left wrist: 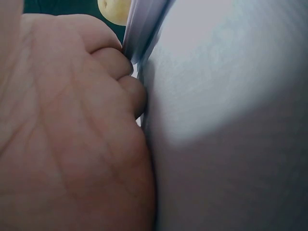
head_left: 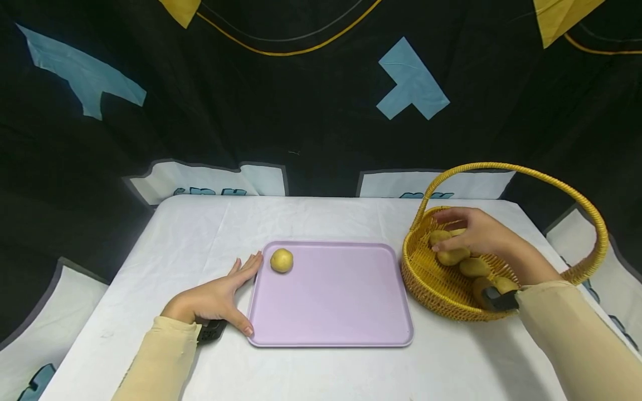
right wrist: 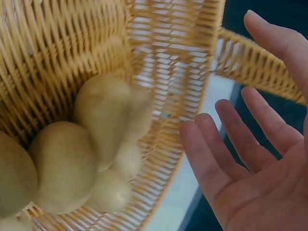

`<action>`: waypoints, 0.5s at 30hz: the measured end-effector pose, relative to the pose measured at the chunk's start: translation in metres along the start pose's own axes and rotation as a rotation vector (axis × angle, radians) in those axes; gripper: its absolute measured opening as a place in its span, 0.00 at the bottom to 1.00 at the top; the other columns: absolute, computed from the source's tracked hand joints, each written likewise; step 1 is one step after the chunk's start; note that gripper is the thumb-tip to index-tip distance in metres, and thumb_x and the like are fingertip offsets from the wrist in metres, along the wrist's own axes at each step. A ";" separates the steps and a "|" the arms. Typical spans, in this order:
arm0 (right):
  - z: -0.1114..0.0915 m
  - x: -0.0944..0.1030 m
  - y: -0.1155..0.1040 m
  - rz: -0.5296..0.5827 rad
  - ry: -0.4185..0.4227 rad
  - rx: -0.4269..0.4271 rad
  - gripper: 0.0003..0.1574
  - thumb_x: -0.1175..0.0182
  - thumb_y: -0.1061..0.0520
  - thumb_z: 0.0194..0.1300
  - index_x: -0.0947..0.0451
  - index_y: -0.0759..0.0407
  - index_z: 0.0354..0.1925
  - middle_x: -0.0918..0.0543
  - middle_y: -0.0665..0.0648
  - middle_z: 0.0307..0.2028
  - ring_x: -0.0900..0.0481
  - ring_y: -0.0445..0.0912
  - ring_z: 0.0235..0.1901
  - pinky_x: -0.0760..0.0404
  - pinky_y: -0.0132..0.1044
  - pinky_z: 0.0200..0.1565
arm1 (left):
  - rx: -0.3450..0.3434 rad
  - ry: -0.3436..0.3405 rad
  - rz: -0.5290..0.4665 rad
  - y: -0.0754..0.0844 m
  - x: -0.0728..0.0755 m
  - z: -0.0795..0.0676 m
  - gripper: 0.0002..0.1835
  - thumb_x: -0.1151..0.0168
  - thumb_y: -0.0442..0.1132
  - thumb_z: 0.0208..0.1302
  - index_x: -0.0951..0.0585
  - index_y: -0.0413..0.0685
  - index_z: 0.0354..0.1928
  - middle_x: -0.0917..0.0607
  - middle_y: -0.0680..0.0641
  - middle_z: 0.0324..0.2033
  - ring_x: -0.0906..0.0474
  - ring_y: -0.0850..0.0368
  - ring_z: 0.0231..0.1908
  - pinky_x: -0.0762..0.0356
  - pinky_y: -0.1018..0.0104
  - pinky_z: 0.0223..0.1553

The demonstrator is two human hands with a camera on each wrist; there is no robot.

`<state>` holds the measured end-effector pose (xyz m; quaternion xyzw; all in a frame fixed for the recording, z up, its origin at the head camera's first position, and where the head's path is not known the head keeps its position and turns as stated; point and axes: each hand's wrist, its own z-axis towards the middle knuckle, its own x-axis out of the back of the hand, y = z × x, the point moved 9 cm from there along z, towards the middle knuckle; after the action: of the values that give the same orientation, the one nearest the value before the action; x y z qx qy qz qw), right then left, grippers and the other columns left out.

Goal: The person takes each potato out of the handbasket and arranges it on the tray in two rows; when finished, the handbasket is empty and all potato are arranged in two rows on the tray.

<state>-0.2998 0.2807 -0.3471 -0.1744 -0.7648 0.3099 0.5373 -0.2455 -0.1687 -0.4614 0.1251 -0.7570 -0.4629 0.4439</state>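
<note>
My left hand (head_left: 220, 298) lies at the left side of a lilac tray (head_left: 331, 301), fingers spread, fingertips and thumb touching its rim. In the left wrist view the palm (left wrist: 72, 125) fills the left half, beside the tray's edge (left wrist: 142, 29). One yellow pear-like fruit (head_left: 282, 260) sits in the tray's far left corner. Over a yellow wicker basket (head_left: 441, 298) is my right hand (head_left: 468, 228), its fingers apart and holding nothing. Several similar fruits (head_left: 473, 267) lie inside the basket; the right wrist view shows pear-shaped ones (right wrist: 62, 166) close together, left of the spread fingers (right wrist: 202, 149).
The basket's tall arched handle (head_left: 506, 165) rises over the right forearm. A white cloth (head_left: 321, 373) covers the table. Behind hangs a black patterned curtain (head_left: 321, 122) with blue and yellow shapes.
</note>
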 end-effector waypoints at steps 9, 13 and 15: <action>0.020 -0.005 0.030 -0.046 -0.039 -0.087 0.51 0.24 0.47 0.55 0.33 0.65 0.69 0.33 0.71 0.67 0.31 0.66 0.62 0.29 0.63 0.61 | -0.010 -0.006 0.003 0.000 -0.001 0.002 0.81 0.11 0.46 0.29 0.60 0.45 0.81 0.65 0.38 0.78 0.83 0.32 0.73 0.77 0.29 0.66; 0.028 -0.006 0.038 -0.039 -0.033 -0.141 0.51 0.23 0.48 0.54 0.33 0.65 0.69 0.33 0.70 0.66 0.30 0.65 0.60 0.29 0.62 0.61 | -0.008 -0.003 0.000 -0.001 -0.001 0.002 0.80 0.11 0.46 0.29 0.60 0.45 0.81 0.65 0.37 0.78 0.82 0.32 0.73 0.77 0.29 0.66; 0.031 -0.006 0.042 -0.024 -0.029 -0.167 0.50 0.23 0.49 0.55 0.33 0.65 0.69 0.33 0.70 0.66 0.31 0.64 0.59 0.30 0.62 0.61 | -0.006 -0.002 -0.004 -0.001 -0.001 0.002 0.80 0.11 0.46 0.29 0.60 0.45 0.81 0.65 0.37 0.78 0.83 0.32 0.73 0.78 0.29 0.66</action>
<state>-0.3296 0.2999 -0.3865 -0.2048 -0.7977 0.2410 0.5134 -0.2466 -0.1676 -0.4628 0.1248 -0.7558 -0.4663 0.4424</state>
